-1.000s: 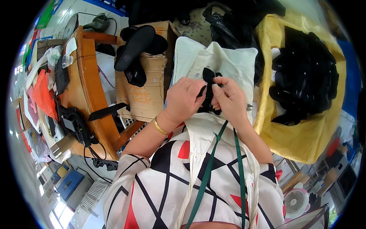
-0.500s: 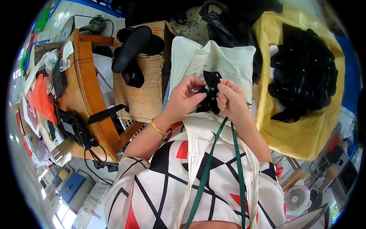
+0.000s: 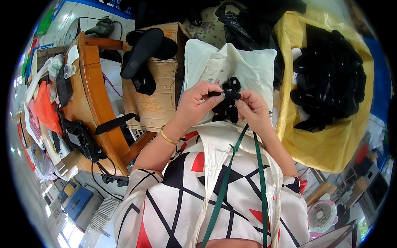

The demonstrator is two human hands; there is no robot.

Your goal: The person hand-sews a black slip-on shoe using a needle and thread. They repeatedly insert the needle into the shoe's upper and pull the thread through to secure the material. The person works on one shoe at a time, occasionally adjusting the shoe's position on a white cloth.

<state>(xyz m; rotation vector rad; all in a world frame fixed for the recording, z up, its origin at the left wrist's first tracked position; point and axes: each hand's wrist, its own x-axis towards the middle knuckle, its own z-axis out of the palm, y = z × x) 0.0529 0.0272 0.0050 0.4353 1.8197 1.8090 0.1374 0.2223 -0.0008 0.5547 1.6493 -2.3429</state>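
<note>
A small black fabric piece (image 3: 232, 95) is stretched sideways between my two hands, above my lap. Its left end is pinched by my left hand (image 3: 197, 102), which wears a gold bangle at the wrist. My right hand (image 3: 254, 108) grips the other end between thumb and fingers. A tiny pale spot shows near the left fingertips, too small to name. Beneath and behind lie several more black pieces (image 3: 231, 84) with small light marks, heaped on a whitish cloth (image 3: 258, 62) over my lap. My fingers partly cover the heap.
To the right stands a yellow sack (image 3: 326, 155) full of black items (image 3: 331, 78). On the left, black slippers (image 3: 144, 53) rest on a cardboard box (image 3: 153, 101) beside a wooden table (image 3: 93, 95). A black plastic bag (image 3: 244, 27) lies ahead; a fan (image 3: 322, 215) stands at lower right.
The black piece, upright between my hands before, now lies level between them. Its raised tip has come down, uncovering more of the heap behind.
</note>
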